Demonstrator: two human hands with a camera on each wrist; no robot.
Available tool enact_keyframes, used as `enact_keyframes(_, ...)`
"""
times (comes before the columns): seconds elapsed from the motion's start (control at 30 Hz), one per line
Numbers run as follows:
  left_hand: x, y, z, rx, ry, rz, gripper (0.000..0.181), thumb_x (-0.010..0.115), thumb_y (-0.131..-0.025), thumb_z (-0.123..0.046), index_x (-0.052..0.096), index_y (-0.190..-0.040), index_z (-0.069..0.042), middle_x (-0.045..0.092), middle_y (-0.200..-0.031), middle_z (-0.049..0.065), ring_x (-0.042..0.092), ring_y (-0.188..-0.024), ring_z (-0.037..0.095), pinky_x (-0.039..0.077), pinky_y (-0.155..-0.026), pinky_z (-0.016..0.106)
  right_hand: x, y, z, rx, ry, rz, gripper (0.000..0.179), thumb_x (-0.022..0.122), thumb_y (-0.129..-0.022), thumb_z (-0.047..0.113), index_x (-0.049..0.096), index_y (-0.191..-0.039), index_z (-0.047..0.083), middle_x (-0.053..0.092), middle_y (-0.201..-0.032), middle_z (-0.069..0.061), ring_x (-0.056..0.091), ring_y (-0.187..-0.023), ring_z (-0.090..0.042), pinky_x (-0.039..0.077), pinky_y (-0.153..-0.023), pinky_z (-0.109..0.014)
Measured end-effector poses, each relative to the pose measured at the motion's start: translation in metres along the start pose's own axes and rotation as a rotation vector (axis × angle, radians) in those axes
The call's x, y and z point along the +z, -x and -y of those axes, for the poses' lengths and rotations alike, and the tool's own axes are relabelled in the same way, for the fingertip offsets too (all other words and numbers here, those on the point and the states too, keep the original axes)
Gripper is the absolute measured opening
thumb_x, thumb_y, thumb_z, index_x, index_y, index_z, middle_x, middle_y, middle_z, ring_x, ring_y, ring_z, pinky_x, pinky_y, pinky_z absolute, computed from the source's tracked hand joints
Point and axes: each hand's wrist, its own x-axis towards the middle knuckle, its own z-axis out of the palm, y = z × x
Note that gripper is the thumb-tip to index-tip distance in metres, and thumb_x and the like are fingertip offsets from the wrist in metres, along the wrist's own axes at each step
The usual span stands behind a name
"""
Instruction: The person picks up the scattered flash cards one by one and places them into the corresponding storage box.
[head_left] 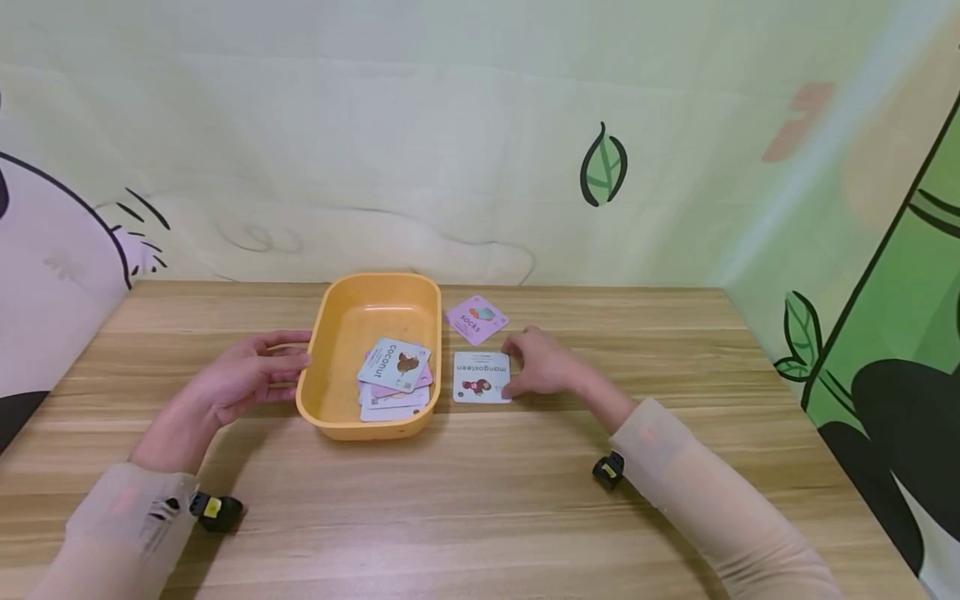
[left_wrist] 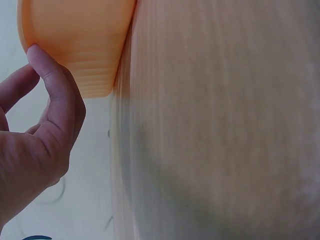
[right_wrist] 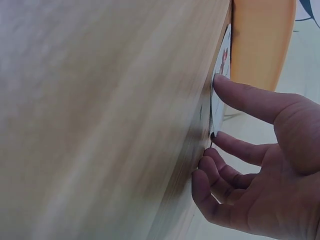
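Note:
A white card printed "mangosteen" [head_left: 482, 377] lies on the table just right of a yellow-orange plastic tub [head_left: 375, 431], its lettering upside down in the head view. My right hand [head_left: 545, 362] pinches this card at its right side, thumb and index finger on its edges, the other fingers curled below in the right wrist view. With fingers extended, my left hand [head_left: 251, 375] touches the tub's left wall. In the left wrist view, a fingertip [left_wrist: 35, 50] meets the tub near its rim. Inside the tub is a loose pile of cards topped by a "coconut" card [head_left: 395, 364].
A purple "socks" card [head_left: 477, 319] lies tilted beyond the mangosteen card, near the tub's right wall. The wooden table [head_left: 487, 517] ends at a wall covering [head_left: 465, 167] printed with leaves and cartoon shapes. Small black cameras [head_left: 608, 471] hang at both wrists.

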Motion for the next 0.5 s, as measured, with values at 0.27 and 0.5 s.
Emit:
enact_keyframes(0.27,0.0,0.0,0.001,-0.001,0.006,-0.004,0.069,0.063,-0.104,-0.014,0.023,-0.157,0.005,0.064,-0.119,0.002,0.07,-0.097,0.015,0.06,-0.084,0.035,0.002,-0.003,-0.007,-0.02,-0.092,-0.02,0.045,0.088,-0.078,0.014,0.064,-0.113,-0.001,0.06,-0.106,-0.011,0.055,-0.099,-0.025,0.049,-0.093,-0.04)
enact_keyframes(0.5,0.0,0.0,-0.001,-0.014,-0.007,-0.007,0.069,0.063,-0.105,-0.016,0.023,-0.158,0.003,0.063,-0.122,0.003,0.069,-0.098,0.015,0.06,-0.085,0.036,0.004,-0.004,-0.014,-0.012,-0.22,-0.061,0.022,0.078,-0.088,0.008,0.062,-0.102,0.001,0.061,-0.087,-0.007,0.056,-0.079,-0.02,0.048,-0.07,-0.029)
